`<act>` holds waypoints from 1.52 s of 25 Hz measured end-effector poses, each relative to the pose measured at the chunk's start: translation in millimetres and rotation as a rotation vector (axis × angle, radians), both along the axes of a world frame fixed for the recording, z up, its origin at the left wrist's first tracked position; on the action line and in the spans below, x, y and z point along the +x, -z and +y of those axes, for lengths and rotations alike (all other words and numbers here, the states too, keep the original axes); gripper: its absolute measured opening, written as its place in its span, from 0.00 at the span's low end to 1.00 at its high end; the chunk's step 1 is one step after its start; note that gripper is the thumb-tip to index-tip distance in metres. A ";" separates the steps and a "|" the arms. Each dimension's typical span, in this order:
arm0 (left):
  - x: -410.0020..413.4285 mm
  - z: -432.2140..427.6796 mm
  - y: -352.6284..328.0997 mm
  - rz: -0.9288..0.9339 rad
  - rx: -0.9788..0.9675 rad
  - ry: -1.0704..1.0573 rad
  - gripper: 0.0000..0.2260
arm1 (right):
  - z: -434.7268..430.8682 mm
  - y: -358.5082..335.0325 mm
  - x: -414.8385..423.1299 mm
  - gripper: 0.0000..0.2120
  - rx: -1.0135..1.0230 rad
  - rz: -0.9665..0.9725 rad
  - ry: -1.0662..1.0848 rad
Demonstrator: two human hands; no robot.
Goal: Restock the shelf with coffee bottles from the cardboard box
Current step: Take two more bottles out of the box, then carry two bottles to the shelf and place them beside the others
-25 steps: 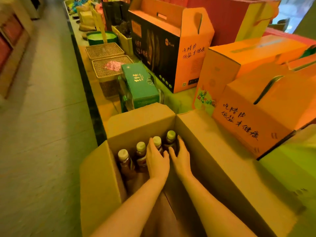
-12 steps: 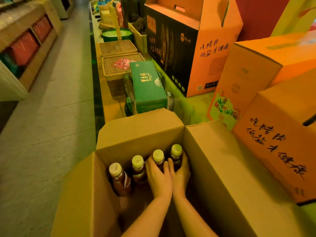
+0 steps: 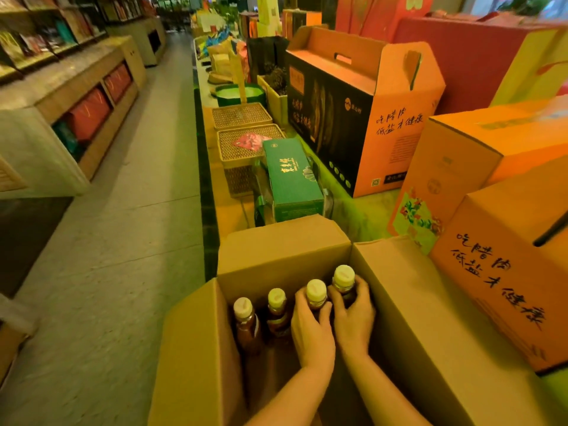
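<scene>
Bottles: four pale-capped brown coffee bottles (image 3: 244, 318) lined along far wall of open brown cardboard box (image 3: 285, 256). My left hand (image 3: 312, 330) grips third bottle (image 3: 316, 292) from box's left, right hand (image 3: 353, 318) grips fourth bottle (image 3: 343, 276).

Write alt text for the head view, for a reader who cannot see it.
The left hand grips the third bottle, the right hand the fourth bottle, in a row of four inside a cardboard box. Orange gift boxes stand beside it.

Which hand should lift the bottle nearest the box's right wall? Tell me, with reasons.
Right. The right hand curls round the rightmost bottle just below its cap. The left hand grips the neighbouring bottle and would have to cross over.
</scene>
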State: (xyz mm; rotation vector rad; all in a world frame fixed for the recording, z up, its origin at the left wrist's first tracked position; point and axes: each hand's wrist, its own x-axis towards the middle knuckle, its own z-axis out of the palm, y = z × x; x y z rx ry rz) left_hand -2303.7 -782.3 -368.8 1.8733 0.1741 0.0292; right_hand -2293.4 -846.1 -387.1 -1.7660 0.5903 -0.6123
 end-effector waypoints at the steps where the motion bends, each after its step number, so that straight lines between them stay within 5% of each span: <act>1: -2.4 3.9 -14.2 -0.039 -0.025 0.025 0.14 | -0.4 -17.8 -3.3 0.16 -0.014 -0.033 -0.011; 9: -5.5 90.2 -165.7 -0.350 -0.138 0.161 0.11 | 38.8 -181.4 -19.2 0.14 -0.185 -0.273 -0.188; 16: -1.7 247.8 -256.6 -0.456 -0.124 0.096 0.12 | 165.2 -283.0 -3.3 0.13 -0.164 -0.345 -0.403; 38: -31.8 950.9 -309.4 -0.477 0.127 -0.716 0.17 | 909.4 -336.5 60.4 0.13 0.151 -0.372 -1.239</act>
